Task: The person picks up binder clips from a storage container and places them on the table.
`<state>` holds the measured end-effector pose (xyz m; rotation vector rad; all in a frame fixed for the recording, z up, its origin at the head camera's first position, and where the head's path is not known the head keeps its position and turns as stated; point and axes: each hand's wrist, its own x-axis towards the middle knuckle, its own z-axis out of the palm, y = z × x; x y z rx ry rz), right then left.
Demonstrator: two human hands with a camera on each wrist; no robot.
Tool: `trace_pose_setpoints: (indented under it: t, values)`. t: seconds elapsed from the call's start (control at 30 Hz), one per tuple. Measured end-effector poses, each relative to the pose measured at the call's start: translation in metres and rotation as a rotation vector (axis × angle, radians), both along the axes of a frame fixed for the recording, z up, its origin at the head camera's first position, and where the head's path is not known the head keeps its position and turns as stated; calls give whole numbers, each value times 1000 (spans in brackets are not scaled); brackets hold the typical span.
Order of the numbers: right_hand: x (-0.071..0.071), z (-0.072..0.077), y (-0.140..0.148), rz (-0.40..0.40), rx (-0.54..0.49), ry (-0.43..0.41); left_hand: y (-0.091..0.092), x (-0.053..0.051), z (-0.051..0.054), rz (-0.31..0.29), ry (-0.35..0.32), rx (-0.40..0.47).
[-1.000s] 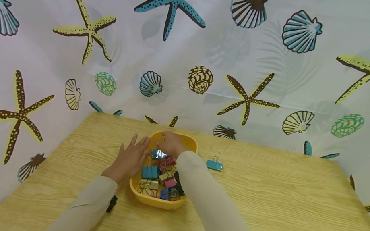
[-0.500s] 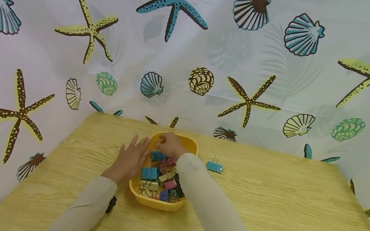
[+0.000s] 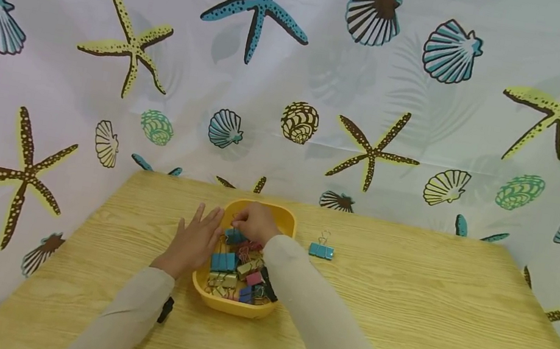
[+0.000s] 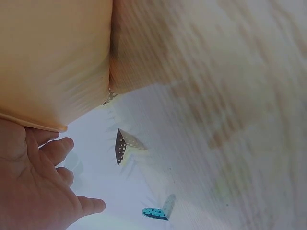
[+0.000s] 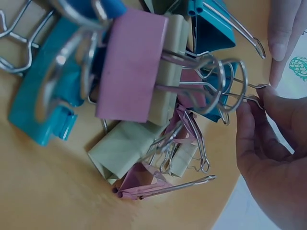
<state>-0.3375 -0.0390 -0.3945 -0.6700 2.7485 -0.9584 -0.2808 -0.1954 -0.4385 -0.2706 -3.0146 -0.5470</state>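
Observation:
A yellow plastic bin (image 3: 235, 308) holds several binder clips in blue, gold, pink and black. My right hand (image 3: 257, 223) reaches into its far end. There the thumb and fingertips pinch the wire handle of a blue binder clip (image 3: 233, 236). In the right wrist view the same hand (image 5: 283, 139) grips that wire, close to a large pink binder clip (image 5: 132, 67). My left hand (image 3: 188, 245) rests against the bin's left rim with its fingers straight. The left wrist view has the left hand (image 4: 38, 177) under the bin's edge, part of it cut off.
One blue binder clip (image 3: 321, 251) lies on the wooden table (image 3: 427, 323) to the right of the bin. A curtain (image 3: 285, 76) printed with starfish and shells hangs behind the table and along its sides.
The right hand's fingers have come down and closed on a wire handle of the blue binder clip, which has turned slightly. The left hand stays at the rim.

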Motion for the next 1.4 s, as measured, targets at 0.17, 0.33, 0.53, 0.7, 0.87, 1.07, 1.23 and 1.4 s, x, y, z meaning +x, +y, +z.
trace_pose_setpoints:
  t: [0.17, 0.33, 0.53, 0.7, 0.87, 1.07, 1.23, 1.4]
  values:
    - [-2, -3, 0, -12, -2, 31, 0, 0, 0, 0, -1, 0]
    - [-2, -3, 0, -22, -22, 28, 0, 0, 0, 1, -2, -2]
    - [-1, 8, 1, -35, -70, 21, -1, 1, -1, -6, -4, -5]
    - [0, 18, 2, -20, -47, 64, -2, 0, 0, -9, -7, -6]
    - [1, 23, 4, -3, -39, 90, -2, -1, -1, -9, -11, -7]
    - [4, 29, 11, 40, -35, 139, -1, -1, -1, -9, -16, -17]
    - [7, 34, 20, 75, -44, 165, -1, -2, -3, -7, -11, -29]
    - [5, 39, 34, 71, -63, 205, -1, -2, -4, -4, 5, -29]
